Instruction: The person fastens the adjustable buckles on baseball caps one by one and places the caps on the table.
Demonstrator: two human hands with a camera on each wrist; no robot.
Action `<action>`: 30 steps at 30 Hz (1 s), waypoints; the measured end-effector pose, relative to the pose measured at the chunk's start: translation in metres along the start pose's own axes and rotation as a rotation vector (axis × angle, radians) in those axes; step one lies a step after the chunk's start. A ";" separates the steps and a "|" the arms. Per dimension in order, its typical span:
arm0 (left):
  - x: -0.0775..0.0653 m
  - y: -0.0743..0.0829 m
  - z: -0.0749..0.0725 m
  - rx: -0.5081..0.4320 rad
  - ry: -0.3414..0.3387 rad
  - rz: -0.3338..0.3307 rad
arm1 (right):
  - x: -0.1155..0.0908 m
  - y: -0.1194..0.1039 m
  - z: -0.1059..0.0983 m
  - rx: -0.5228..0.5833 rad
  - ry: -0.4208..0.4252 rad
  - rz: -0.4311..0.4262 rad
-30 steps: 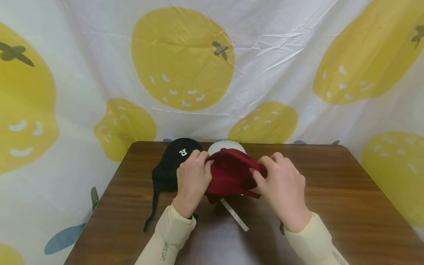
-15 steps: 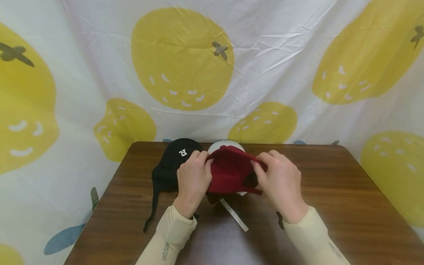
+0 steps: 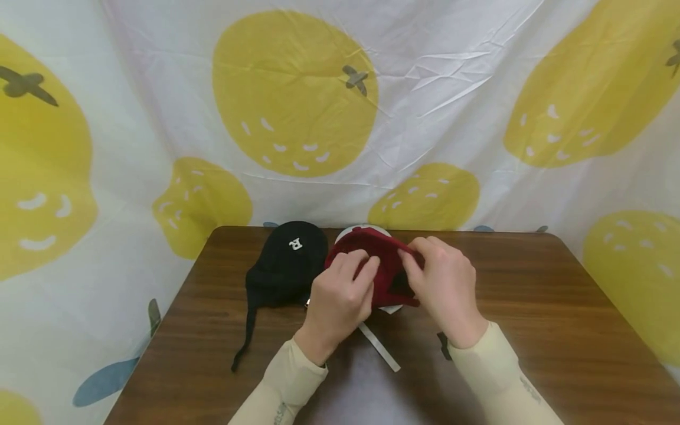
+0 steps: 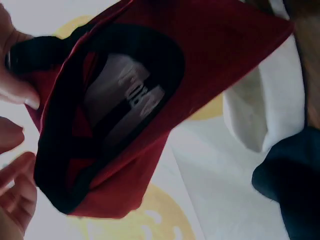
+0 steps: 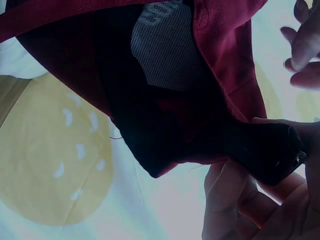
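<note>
A dark red baseball cap (image 3: pixel 385 283) is held up over the table, its opening facing me. Inside, a black sweatband and a grey mesh lining with lettering (image 5: pixel 167 55) show. My right hand (image 3: pixel 443 283) pinches the cap's edge on the right, at a black-lined end of the band. In front of the cap's left part, my left hand (image 3: pixel 342 298) has loosely bent fingers and holds nothing. The right wrist view shows the left fingers (image 5: pixel 305 50) apart from the red fabric.
On the wooden table (image 3: pixel 531 295), a black cap (image 3: pixel 284 271) with a white R lies left of the red one. A white cap (image 4: pixel 285 95) sits behind it. A pale strap (image 3: pixel 379 348) and a small black strip (image 3: pixel 443 345) lie nearer. A lemon-print curtain (image 3: pixel 425 118) hangs behind.
My left hand has let go of the cap's left edge and moved right, across its front. My right hand keeps its pinch and has shifted slightly left.
</note>
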State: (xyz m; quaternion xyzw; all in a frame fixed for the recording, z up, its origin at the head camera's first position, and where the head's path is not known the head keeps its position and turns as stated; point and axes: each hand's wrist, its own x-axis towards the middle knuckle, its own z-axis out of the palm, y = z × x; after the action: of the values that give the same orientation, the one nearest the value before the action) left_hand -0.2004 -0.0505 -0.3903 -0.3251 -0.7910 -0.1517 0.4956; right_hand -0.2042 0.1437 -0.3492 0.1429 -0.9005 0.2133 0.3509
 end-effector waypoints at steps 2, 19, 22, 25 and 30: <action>-0.003 0.002 0.003 -0.027 -0.036 0.064 | 0.001 0.000 0.000 0.005 -0.009 0.004; -0.024 -0.001 0.024 0.136 -0.215 0.183 | 0.003 0.001 0.000 0.024 -0.037 0.010; -0.027 -0.002 0.026 0.158 -0.240 0.190 | 0.003 0.001 0.000 0.024 -0.040 0.011; -0.029 -0.003 0.026 0.173 -0.254 0.189 | 0.003 0.000 0.000 0.023 -0.042 0.010; -0.030 -0.004 0.025 0.188 -0.253 0.194 | 0.003 0.001 0.001 0.023 -0.035 -0.001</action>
State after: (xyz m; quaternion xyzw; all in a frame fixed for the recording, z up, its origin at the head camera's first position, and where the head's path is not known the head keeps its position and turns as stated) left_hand -0.2118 -0.0504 -0.4277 -0.3685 -0.8227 0.0135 0.4327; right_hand -0.2074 0.1437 -0.3475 0.1513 -0.9039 0.2209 0.3336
